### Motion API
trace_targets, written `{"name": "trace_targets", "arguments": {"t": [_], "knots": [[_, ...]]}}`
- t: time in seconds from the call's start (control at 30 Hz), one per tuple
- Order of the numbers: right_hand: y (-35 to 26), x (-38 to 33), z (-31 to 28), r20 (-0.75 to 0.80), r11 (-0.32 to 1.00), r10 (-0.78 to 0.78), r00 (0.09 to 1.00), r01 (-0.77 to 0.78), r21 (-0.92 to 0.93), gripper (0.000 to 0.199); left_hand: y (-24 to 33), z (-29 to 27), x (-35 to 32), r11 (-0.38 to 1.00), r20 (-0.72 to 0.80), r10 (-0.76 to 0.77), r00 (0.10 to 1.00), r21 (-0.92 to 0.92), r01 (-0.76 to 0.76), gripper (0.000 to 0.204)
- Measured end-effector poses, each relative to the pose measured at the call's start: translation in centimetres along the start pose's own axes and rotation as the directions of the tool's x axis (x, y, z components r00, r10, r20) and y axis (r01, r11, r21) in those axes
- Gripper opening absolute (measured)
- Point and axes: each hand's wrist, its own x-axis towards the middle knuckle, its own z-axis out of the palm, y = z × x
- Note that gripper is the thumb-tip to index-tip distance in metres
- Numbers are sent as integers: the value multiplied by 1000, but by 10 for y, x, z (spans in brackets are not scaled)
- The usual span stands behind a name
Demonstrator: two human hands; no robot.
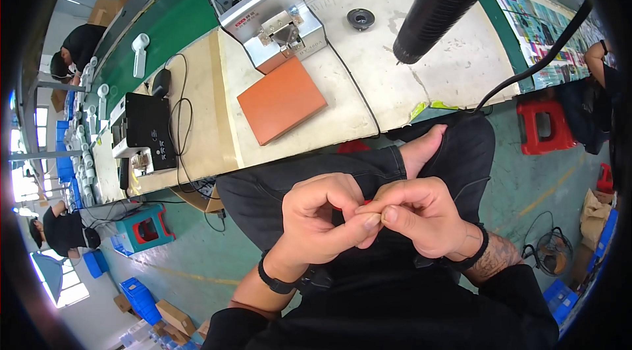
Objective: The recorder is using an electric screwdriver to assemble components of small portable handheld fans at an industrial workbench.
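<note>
Above my lap, my left hand (321,220) and my right hand (421,217) meet with their fingertips pinched together. Both are closed, thumbs against forefingers. Whatever lies between the fingertips is too small or too hidden to name; only a bit of red shows behind them. On the bench ahead, a silver screw feeder machine (270,11) stands behind an orange block (282,100). A black electric screwdriver (441,11) hangs tip down at the upper right, apart from my hands. A small round black part (361,19) lies between the machine and the screwdriver.
The worn bench top (421,97) ends just beyond my knees. At its left sit a black boxy device (153,129) and loose cables (181,113). A white handheld fan (139,54) lies on the green surface. Red stools (545,127) and other people (82,47) are around.
</note>
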Motion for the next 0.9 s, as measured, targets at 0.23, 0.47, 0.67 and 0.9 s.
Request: {"name": "trace_targets", "arguments": {"t": [0.23, 0.47, 0.67, 0.9], "knots": [[-3, 1, 2, -18, 999, -31, 999, 30, -29, 30, 2, 6, 6, 999, -1, 1, 1000, -50, -1, 20], [-5, 1, 4, -48, 999, -48, 998, 48, 8, 27, 6, 8, 8, 997, -8, -30, 1000, -66, 29, 22], [-13, 5, -3, -41, 965, -168, 985, 156, -213, 16, 5, 6, 14, 961, -16, 73, 997, 270, -66, 24], [-10, -8, -20, -128, 972, -128, 983, 99, -211, 10, 1, 22, 25, 924, 23, 40, 999, 380, -46, 22]]}}
